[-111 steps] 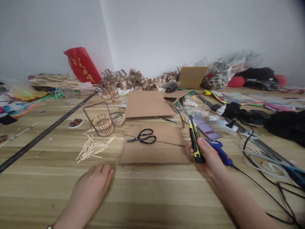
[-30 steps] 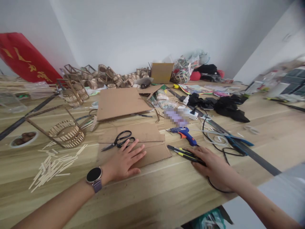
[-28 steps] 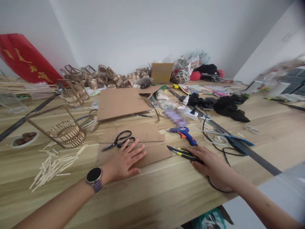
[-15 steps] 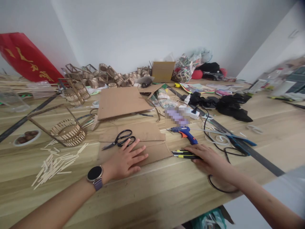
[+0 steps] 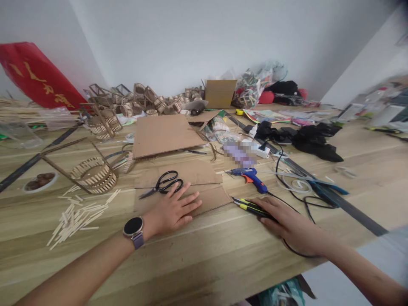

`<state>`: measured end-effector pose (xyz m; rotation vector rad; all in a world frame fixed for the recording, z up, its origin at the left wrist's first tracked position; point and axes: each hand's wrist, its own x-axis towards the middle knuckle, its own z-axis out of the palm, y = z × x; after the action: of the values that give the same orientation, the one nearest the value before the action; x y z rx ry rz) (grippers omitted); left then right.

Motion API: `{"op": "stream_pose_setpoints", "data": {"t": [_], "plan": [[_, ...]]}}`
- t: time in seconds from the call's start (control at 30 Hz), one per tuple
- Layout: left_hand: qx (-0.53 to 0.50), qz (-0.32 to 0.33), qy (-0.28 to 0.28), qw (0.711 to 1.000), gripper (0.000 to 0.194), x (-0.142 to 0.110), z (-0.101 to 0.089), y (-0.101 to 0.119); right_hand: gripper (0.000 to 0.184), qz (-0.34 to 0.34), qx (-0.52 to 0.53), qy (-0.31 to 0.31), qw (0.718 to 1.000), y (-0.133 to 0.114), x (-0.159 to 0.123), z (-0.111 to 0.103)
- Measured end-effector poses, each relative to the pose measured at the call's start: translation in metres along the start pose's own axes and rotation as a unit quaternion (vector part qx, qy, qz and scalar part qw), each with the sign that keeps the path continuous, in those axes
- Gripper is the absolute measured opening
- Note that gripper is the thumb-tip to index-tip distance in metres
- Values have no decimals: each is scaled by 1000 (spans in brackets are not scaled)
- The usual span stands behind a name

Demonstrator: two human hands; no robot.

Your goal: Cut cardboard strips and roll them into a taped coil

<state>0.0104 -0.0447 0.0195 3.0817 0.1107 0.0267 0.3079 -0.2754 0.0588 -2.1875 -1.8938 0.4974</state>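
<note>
Your left hand [image 5: 174, 209] lies spread, palm down, on the front cardboard [image 5: 210, 196], fingertips at the handle of the scissors [image 5: 156, 188]. Your right hand [image 5: 287, 221] covers the rear of the cutter [image 5: 249, 205], near the front edge of the desk [image 5: 204, 263]; whether its fingers grip the cutter cannot be told. The cutter's tip points at the cardboard's right corner. Beyond it lies the glue gun [image 5: 251, 177]. Left of the cardboard, locate the loose sticks [image 5: 75, 222] and one upright basket [image 5: 95, 176]. Further baskets [image 5: 153, 100] are piled toward the desk's far edge.
</note>
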Motion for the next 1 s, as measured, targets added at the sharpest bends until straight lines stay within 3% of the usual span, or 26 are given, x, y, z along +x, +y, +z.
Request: {"op": "stream_pose_setpoints", "data": {"t": [0.17, 0.43, 0.77, 1.0], "plan": [[-2, 10, 2, 1000, 51, 7, 3, -3, 58, -5, -2, -12, 1000, -2, 8, -1], [-43, 48, -9, 998, 51, 9, 3, -3, 53, -14, 6, 24, 1000, -1, 8, 8], [-58, 36, -21, 997, 49, 10, 0, -1, 54, 0, -8, 17, 1000, -5, -1, 19], [-58, 29, -13, 998, 49, 13, 4, 0, 50, 4, -41, 63, 997, -14, 3, 25]]}}
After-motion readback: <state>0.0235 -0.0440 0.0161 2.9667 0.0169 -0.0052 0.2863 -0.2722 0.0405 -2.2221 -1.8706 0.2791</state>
